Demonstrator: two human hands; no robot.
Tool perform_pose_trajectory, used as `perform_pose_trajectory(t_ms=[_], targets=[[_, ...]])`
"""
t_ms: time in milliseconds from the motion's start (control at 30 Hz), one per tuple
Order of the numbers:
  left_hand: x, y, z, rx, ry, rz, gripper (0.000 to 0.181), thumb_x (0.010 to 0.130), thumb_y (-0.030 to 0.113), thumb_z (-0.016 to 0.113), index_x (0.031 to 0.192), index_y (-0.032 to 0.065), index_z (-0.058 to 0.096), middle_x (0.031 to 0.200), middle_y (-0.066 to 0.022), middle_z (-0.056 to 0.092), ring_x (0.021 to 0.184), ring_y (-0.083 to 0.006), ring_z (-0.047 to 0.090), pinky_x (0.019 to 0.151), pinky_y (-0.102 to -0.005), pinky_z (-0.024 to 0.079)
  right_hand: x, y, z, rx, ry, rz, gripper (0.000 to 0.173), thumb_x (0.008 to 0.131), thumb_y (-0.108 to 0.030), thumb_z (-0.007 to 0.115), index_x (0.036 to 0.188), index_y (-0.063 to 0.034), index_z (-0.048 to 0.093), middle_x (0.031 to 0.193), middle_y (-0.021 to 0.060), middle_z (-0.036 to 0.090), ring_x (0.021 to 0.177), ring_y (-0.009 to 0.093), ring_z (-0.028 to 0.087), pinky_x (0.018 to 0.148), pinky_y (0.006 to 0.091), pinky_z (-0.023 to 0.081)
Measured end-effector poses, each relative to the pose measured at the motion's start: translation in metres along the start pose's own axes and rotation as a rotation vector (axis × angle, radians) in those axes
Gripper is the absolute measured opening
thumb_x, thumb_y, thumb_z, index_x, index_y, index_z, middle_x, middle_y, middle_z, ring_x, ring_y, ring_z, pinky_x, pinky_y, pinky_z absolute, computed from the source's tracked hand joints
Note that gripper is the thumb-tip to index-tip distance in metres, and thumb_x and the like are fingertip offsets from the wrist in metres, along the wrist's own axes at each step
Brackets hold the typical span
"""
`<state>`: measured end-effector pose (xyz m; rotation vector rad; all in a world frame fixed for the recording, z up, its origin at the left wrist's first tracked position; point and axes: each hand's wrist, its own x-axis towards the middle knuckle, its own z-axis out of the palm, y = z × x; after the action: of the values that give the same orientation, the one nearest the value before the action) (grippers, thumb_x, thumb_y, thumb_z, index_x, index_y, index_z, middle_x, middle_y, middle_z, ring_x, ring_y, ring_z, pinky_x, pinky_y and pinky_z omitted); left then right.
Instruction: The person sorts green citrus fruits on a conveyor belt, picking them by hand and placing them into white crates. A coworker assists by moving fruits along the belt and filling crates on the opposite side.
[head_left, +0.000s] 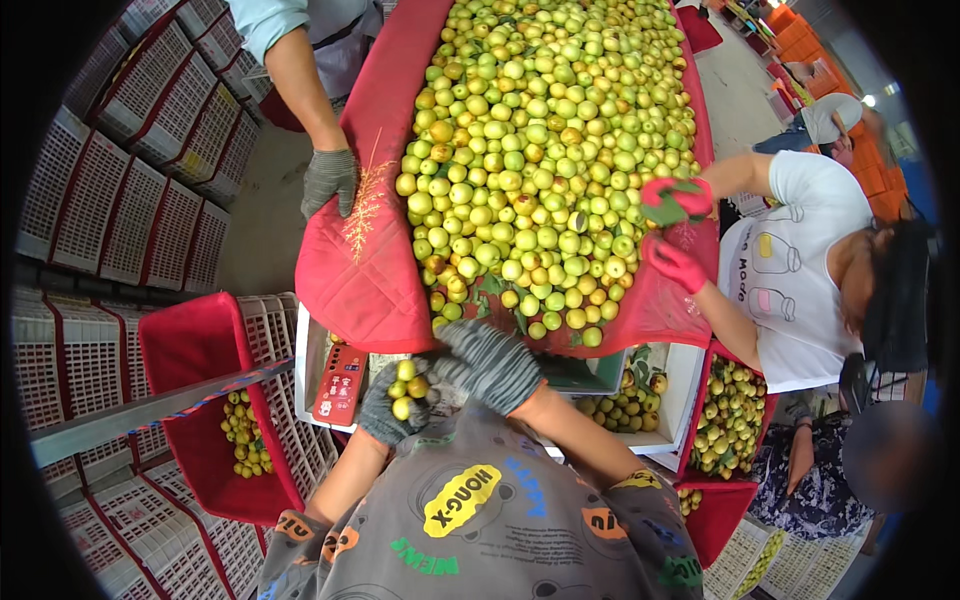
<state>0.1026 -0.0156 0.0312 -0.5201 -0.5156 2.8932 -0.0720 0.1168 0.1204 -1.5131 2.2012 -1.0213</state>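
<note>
My left hand (393, 405), in a grey knitted glove, is palm up at the near edge of the table and cups several yellow-green jujubes (407, 388). My right hand (491, 366), in a striped grey glove, lies palm down over the near edge of the red cloth (367, 300). Its fingertips are close to the jujubes at the front of the heap, and the glove hides whether they grip one. A large heap of green and yellow jujubes (540, 150), some with brown patches and a few leaves among them, covers the cloth.
A red-cased phone (341, 386) lies by my left hand. Red-lined crates with jujubes stand left (217, 427) and right (731, 420); a white box (675, 427) holds more. A co-worker's gloved hand (330, 180) rests at left; another's pink gloves (679, 225) work at right. A metal bar (157, 401) crosses left.
</note>
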Motion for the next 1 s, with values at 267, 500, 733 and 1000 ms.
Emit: perform_pose_trajectory(t_ms=[267, 500, 733, 1000], targets=[[-0.186, 0.024, 0.040, 0.216, -0.251, 0.804, 0.039, 0.091, 0.036, 0.056, 0.122, 0.0126, 0.057, 0.119, -0.0102, 0.058, 0.097, -0.0189, 0.059, 0.072, -0.0298, 0.055, 0.032, 0.137, 0.008, -0.495, 0.147, 0.177, 0.052, 0.082, -0.034, 0.063, 0.128, -0.0117, 0.056, 0.138, 0.0136, 0.048, 0.127, 0.034, 0.042, 0.108, 0.0456, 0.033], [-0.322, 0.109, -0.066, 0.090, 1.099, 1.478, 0.046, 0.087, 0.043, 0.060, 0.124, 0.0160, 0.056, 0.127, -0.0106, 0.055, 0.113, -0.0262, 0.054, 0.083, -0.0395, 0.053, 0.052, 0.098, 0.063, -0.664, -0.119, 0.029, 0.063, 0.079, -0.051, 0.062, 0.134, -0.0229, 0.051, 0.146, 0.0024, 0.041, 0.137, 0.029, 0.030, 0.112, 0.0495, 0.024], [-0.199, 0.056, 0.014, 1.146, 0.989, 1.516, 0.016, 0.093, 0.016, 0.057, 0.099, 0.0037, 0.065, 0.080, -0.0013, 0.063, 0.071, -0.0106, 0.057, 0.064, -0.0230, 0.046, -0.061, 0.144, 0.019, -0.749, -0.254, 0.089, 0.064, 0.074, -0.046, 0.067, 0.132, -0.0217, 0.054, 0.143, 0.0011, 0.044, 0.136, 0.030, 0.029, 0.113, 0.0457, 0.023], [-0.092, -0.001, 0.057, 1.502, 0.570, 0.911, 0.021, 0.095, 0.012, 0.053, 0.106, -0.0007, 0.064, 0.094, -0.0061, 0.067, 0.082, -0.0127, 0.061, 0.078, -0.0258, 0.048, -0.118, 0.161, -0.035, -0.366, -0.196, 0.459, 0.041, 0.091, -0.028, 0.053, 0.126, -0.0065, 0.058, 0.136, 0.0131, 0.052, 0.128, 0.026, 0.045, 0.110, 0.0340, 0.033]])
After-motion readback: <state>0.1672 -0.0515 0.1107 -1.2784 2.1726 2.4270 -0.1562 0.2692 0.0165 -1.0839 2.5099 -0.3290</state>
